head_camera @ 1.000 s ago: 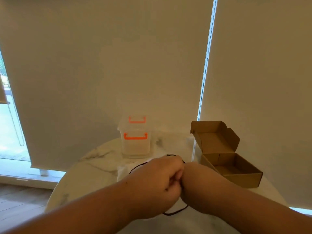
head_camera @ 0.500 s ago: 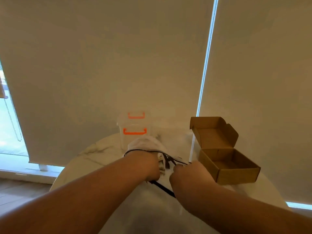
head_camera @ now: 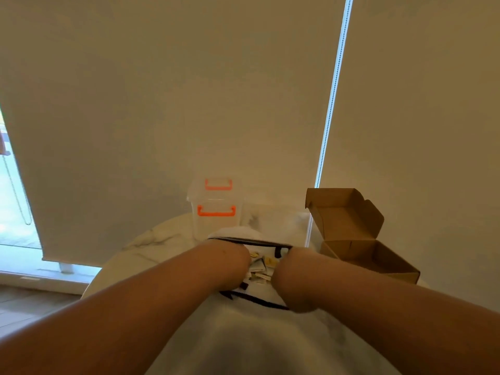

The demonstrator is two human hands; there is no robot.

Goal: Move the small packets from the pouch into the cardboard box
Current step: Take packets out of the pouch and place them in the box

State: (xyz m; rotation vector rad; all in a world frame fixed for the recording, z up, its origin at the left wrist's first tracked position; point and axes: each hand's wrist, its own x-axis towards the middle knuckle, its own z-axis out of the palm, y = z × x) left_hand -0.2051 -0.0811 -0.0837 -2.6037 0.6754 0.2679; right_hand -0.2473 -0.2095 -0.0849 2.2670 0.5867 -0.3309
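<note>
A white pouch [head_camera: 238, 234] with black trim lies in the middle of the round marble table [head_camera: 151, 247], its mouth held wide. Several small white and yellow packets [head_camera: 261, 266] show inside the opening. My left hand [head_camera: 230, 262] grips the pouch's left edge and my right hand [head_camera: 293, 274] grips its right edge, fingers curled under and hidden. The cardboard box [head_camera: 378, 262] stands open just right of my right hand, its lid tilted back, and the part of its inside that shows is bare.
A clear plastic container [head_camera: 216, 212] with orange latches stands behind the pouch at the table's far side. Closed roller blinds hang directly behind the table. A bead chain [head_camera: 328, 112] hangs down between the blinds, ending near the box.
My hands, together over the pouch a second ago, have pulled apart and spread its mouth open. The packets inside now show. The view has tilted slightly.
</note>
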